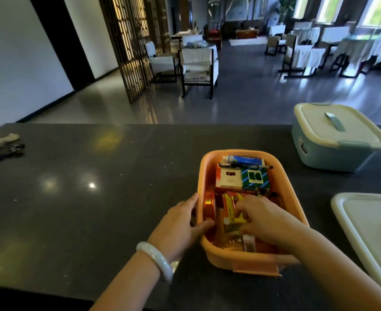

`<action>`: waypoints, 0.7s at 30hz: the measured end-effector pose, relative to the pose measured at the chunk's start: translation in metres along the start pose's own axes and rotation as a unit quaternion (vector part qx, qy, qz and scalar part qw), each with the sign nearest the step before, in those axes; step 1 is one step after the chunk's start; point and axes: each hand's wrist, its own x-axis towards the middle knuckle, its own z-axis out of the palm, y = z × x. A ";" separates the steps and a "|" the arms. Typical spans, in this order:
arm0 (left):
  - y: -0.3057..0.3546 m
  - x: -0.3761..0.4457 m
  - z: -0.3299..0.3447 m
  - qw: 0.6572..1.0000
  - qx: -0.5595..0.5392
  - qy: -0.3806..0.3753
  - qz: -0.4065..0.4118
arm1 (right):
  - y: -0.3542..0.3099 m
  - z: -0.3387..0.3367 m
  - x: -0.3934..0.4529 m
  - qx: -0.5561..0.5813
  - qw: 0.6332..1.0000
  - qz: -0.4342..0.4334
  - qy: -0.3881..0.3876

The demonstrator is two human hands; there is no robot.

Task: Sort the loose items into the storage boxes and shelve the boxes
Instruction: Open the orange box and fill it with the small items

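On the dark table (95, 176), one open orange box (297, 212) of packets is gripped at its left rim by the left hand (180, 223), a yellow packet (230, 209) inside is pinched by the right hand (263, 218), one lidded blue box (333, 149) is seen behind, one loose white lid (364, 232) right.

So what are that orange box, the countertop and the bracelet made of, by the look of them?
Orange box: most likely plastic, with a matte, smoothly moulded rim and rounded corners. Countertop: probably polished stone or a stone-like composite, dark and speckled, with mirror-like reflections of the lights. Bracelet on the left wrist: a pale, glossy, slightly translucent ring, possibly jade or glass; the picture cannot settle which.
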 end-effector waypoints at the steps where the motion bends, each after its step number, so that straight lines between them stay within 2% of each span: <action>1: -0.002 -0.001 -0.006 1.000 0.019 0.003 0.002 | -0.009 -0.007 0.004 -0.021 1.000 -0.006 0.008; 5: -0.023 -0.011 -0.035 0.992 0.120 0.022 -0.018 | -0.052 -0.029 0.028 -0.085 0.995 -0.045 0.022; 8: -0.049 -0.021 -0.064 0.982 0.176 0.040 -0.055 | -0.094 -0.039 0.053 -0.104 0.991 -0.081 -0.005; 14: -0.118 -0.045 -0.135 0.920 0.375 0.034 -0.113 | -0.185 -0.033 0.110 -0.124 0.975 -0.173 -0.066; 16: -0.143 -0.051 -0.158 0.906 0.400 0.035 -0.134 | -0.217 -0.026 0.129 -0.139 0.968 -0.188 -0.089; 21: -0.207 -0.059 -0.217 0.896 0.409 0.040 -0.168 | -0.298 -0.010 0.189 -0.170 0.954 -0.220 -0.113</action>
